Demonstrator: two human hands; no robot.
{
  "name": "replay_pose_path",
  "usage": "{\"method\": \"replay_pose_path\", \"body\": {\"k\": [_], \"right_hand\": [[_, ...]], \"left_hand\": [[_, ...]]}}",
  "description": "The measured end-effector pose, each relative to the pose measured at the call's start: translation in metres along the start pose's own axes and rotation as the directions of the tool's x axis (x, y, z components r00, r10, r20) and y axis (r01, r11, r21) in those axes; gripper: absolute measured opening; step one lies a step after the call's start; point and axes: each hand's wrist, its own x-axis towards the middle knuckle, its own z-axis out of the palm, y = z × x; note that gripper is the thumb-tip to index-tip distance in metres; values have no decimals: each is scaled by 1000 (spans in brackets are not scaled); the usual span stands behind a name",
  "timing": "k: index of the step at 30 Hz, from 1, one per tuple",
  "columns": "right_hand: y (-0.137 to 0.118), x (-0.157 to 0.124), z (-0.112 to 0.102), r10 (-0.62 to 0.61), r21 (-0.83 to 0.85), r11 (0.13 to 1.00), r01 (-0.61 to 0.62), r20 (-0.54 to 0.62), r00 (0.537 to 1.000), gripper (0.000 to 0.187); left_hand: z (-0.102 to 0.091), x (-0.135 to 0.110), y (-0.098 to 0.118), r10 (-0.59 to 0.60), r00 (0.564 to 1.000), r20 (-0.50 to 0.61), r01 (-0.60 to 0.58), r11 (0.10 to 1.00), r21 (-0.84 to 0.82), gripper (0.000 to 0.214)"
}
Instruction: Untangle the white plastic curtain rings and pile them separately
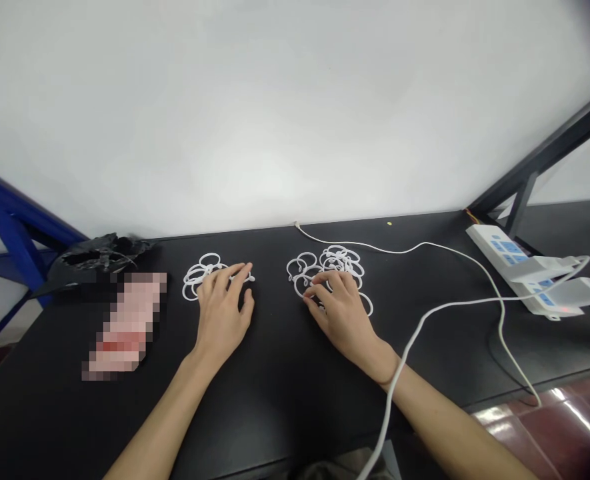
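Note:
Two heaps of white plastic rings lie on a black table [285, 373]. My left hand [223, 308] rests on the table with its fingers stretched out flat, fingertips on the edge of the smaller left heap of rings [201, 272]. My right hand [341, 308] lies over the near side of the larger right heap of rings [339, 261]. Its fingers are curled down onto the rings. Whether they grip one is hidden.
A white cable [425, 320] runs from the back of the table past my right wrist. A white power strip [519, 270] with plugged adapters sits at the right. A crumpled black bag [99, 252] and a blurred-out patch [127, 323] lie at the left. A white wall stands behind.

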Motion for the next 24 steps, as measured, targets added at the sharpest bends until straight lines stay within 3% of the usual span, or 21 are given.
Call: {"method": "replay_pose_path", "body": {"k": [4, 9, 15, 18, 24], "right_hand": [[-5, 2, -6, -51, 126, 990, 57, -49, 998, 8], [-10, -1, -8, -146, 186, 971, 151, -43, 988, 12], [-12, -2, -8, -136, 283, 950, 134, -13, 991, 18], [-13, -2, -8, -95, 355, 930, 92, -10, 995, 31], [-12, -2, -6, -73, 445, 893, 71, -12, 997, 28]], "left_hand": [[-5, -3, 18, 62, 995, 83, -39, 966, -255, 33], [-11, -6, 34, -79, 960, 268, 207, 848, -489, 30], [-14, -4, 36, -206, 916, 344, 377, 734, -565, 22], [-16, -2, 36, -207, 910, 359, 390, 721, -573, 21], [-18, -1, 37, -147, 911, 385, 360, 738, -571, 23]]}}
